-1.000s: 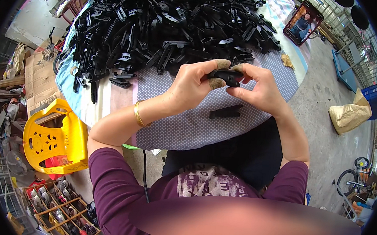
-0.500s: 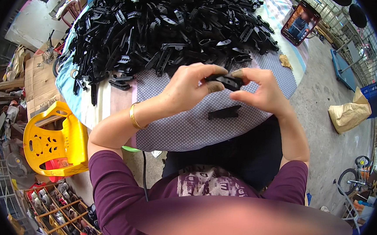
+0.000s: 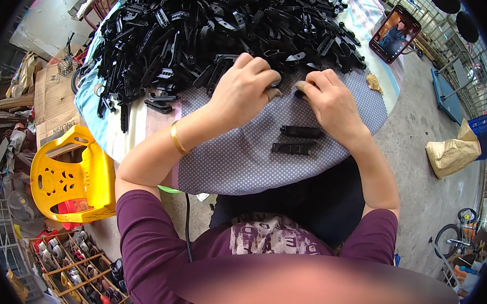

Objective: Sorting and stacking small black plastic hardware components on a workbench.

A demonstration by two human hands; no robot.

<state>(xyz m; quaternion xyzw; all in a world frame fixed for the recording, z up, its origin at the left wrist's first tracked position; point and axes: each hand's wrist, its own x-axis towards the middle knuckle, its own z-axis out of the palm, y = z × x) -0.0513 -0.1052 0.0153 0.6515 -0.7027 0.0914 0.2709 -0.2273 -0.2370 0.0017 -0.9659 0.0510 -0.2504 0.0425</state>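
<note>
My left hand (image 3: 245, 93) is closed at the near edge of the heap, its thumb and fingers pinching a dark piece, mostly hidden. To its right, my right hand (image 3: 332, 106) is also closed, with a small dark bit at its fingertips that I cannot make out well. The hands are apart. Below them, on the dotted grey cloth (image 3: 226, 162), lie two slim black plastic parts, the upper part (image 3: 301, 132) just above and nearly parallel to the lower part (image 3: 292, 148). A large heap of black plastic parts (image 3: 206, 36) covers the far side of the table.
A phone (image 3: 396, 34) with a lit screen stands at the table's far right edge, near a crumpled tan scrap (image 3: 375, 82). Left of the table is a yellow plastic chair (image 3: 72, 177), with a shoe rack (image 3: 77, 270) below. A tan sack (image 3: 452, 149) sits on the floor at right.
The black part that both hands held together now lies on the cloth above the other one. My hands have separated and moved slightly, their fingers turned down toward the cloth.
</note>
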